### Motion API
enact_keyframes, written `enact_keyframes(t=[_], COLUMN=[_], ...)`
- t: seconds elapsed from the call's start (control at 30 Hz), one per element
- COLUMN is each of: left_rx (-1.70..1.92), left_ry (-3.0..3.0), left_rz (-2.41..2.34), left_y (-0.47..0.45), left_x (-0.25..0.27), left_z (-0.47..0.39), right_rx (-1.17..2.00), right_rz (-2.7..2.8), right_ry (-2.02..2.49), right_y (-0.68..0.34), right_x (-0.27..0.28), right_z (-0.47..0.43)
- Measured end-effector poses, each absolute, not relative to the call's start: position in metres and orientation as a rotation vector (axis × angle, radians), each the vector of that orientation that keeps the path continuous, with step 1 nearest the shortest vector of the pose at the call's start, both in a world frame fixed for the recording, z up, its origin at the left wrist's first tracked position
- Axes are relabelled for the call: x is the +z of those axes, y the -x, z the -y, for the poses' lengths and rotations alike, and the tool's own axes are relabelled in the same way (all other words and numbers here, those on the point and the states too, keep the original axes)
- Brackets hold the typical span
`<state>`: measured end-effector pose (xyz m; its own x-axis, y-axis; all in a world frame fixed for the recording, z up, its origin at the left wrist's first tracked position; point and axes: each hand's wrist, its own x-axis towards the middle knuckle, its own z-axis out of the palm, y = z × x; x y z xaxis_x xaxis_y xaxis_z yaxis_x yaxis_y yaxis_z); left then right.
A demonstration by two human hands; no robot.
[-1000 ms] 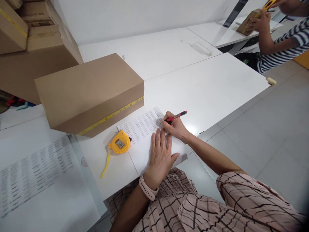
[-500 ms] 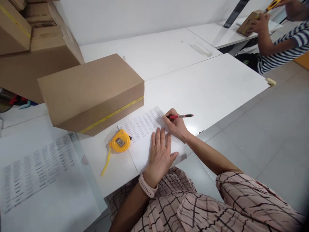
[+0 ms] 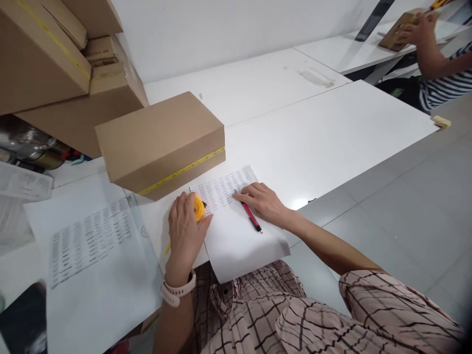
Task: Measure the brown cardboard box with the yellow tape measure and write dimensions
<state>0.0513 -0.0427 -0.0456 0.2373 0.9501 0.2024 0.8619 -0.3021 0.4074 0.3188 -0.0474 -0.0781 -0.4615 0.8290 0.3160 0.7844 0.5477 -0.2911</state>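
My left hand (image 3: 185, 231) curls over a yellow tape measure (image 3: 199, 208) on the table, its fingers and thumb around the case, which they partly hide. A short end of yellow tape shows below the hand. My right hand (image 3: 261, 200) rests on a sheet of paper (image 3: 239, 246) covered in columns of handwriting, fingers stretched out over the written rows. Lying on that sheet, a red and black pen (image 3: 251, 217) has its upper end beside or under those fingers. Behind the sheet stands a closed brown cardboard box (image 3: 162, 142) with yellow tape measure strip along its front.
A second written sheet (image 3: 96, 295) lies at the left on the table. Stacked cardboard boxes (image 3: 84, 118) rise at the back left. Across the white table (image 3: 306, 137), a co-worker's hand (image 3: 418, 32) holds a small box (image 3: 398, 32) at the far right.
My left hand has left the paper and moved left onto the tape measure. My right hand has let the pen down onto the sheet. The view has shifted a little left.
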Motion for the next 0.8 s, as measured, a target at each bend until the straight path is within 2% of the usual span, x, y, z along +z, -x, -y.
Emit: enact_keyframes(t=[0.17,0.33,0.4,0.8], left_rx=[0.698,0.799,0.813,0.956], left_ry=[-2.051,-1.778,-1.726,-1.658], left_rz=[-1.742,-1.295,-1.199,-1.133], left_y=[-0.051,-0.059,-0.059,-0.037], left_x=[-0.039,-0.003,0.012,0.075], left_z=[0.036,0.044,0.044,0.036], right_rx=[0.456,1.29,1.455,1.467], right_rz=[2.154,1.639,1.549,1.575], right_ry=[1.318,0.989,0.875,0.756], right_y=[-0.313,-0.297,-0.288,-0.249], right_x=[-0.06,-0.019,-0.002,0.058], right_z=[0.042,0.023,0.015,-0.005])
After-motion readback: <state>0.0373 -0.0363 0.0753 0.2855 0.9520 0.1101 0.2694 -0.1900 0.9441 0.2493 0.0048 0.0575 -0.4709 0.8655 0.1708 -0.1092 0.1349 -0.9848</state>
